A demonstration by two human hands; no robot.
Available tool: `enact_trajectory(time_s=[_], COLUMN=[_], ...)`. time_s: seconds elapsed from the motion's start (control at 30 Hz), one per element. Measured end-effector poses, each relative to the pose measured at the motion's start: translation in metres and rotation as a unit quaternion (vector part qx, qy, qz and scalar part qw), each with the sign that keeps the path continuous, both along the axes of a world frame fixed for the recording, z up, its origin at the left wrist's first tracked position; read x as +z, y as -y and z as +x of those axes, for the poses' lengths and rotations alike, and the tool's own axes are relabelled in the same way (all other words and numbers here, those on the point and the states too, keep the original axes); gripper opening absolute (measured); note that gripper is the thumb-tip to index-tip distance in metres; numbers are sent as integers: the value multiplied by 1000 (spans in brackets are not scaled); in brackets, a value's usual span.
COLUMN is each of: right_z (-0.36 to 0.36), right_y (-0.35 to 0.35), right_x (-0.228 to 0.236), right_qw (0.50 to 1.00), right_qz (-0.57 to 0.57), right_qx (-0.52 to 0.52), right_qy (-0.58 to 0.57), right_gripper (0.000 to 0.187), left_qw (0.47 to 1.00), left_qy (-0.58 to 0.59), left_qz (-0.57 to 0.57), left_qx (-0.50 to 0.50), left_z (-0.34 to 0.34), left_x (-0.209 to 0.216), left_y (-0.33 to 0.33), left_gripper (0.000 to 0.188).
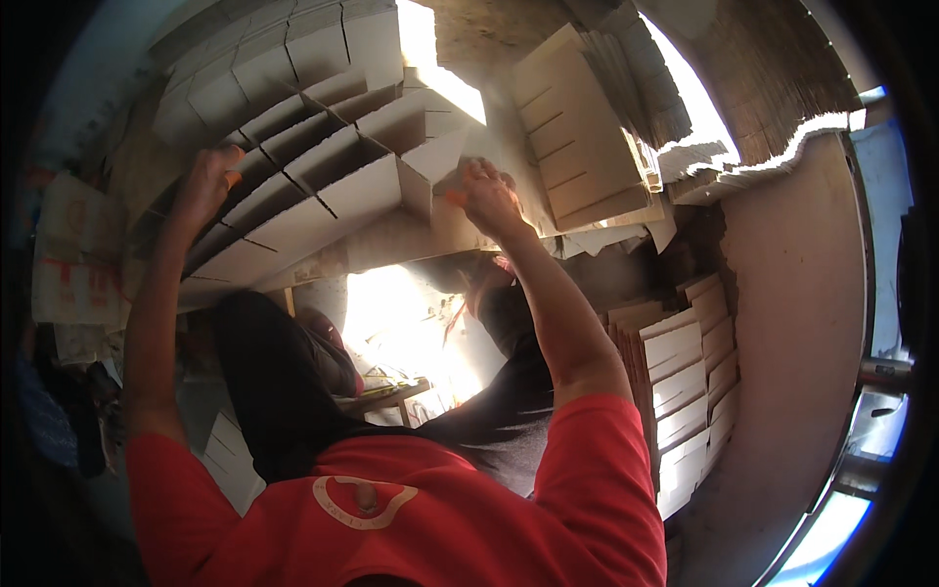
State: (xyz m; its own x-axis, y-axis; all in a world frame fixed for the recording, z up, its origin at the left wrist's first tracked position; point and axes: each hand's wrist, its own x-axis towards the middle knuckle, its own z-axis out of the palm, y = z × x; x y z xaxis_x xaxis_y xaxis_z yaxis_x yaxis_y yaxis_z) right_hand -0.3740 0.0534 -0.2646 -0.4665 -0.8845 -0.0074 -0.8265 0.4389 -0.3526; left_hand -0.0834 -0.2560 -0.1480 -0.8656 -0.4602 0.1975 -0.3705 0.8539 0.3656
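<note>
1. The cardboard divider grid [313,166], pale interlocked slotted strips forming open cells, fills the upper left and centre of the frame, its long axis running from lower left to upper right.
2. It lies directly ahead of both hands, spanning the gap between them.
3. The right hand [489,196] pinches a strip at the grid's right end.
4. The left hand [208,184] curls over its left edge, gripping it.
</note>
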Motion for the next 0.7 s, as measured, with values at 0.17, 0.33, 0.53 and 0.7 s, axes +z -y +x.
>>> enact_trajectory(time_s=[0.17,0.33,0.53,0.7], right_z=[-14,1,-12,-31], right_y=[1,27,38,35], right_x=[-12,-3,28,11], right_qw=[980,945,936,893], right_qz=[-51,-17,19,-52], right_qx=[-192,-325,-328,-420], right_qy=[-23,-36,129,152], right_gripper=[56,84,97,86], left_qw=[997,999,999,999], left_qy=[34,-1,5,6], left_qz=[-57,-35,-40,-38], left_qx=[-31,-4,7,10], left_z=[8,17,20,14], left_x=[-1,-13,-13,-8], left_y=[17,17,14,8], left_gripper=[29,30,30,30])
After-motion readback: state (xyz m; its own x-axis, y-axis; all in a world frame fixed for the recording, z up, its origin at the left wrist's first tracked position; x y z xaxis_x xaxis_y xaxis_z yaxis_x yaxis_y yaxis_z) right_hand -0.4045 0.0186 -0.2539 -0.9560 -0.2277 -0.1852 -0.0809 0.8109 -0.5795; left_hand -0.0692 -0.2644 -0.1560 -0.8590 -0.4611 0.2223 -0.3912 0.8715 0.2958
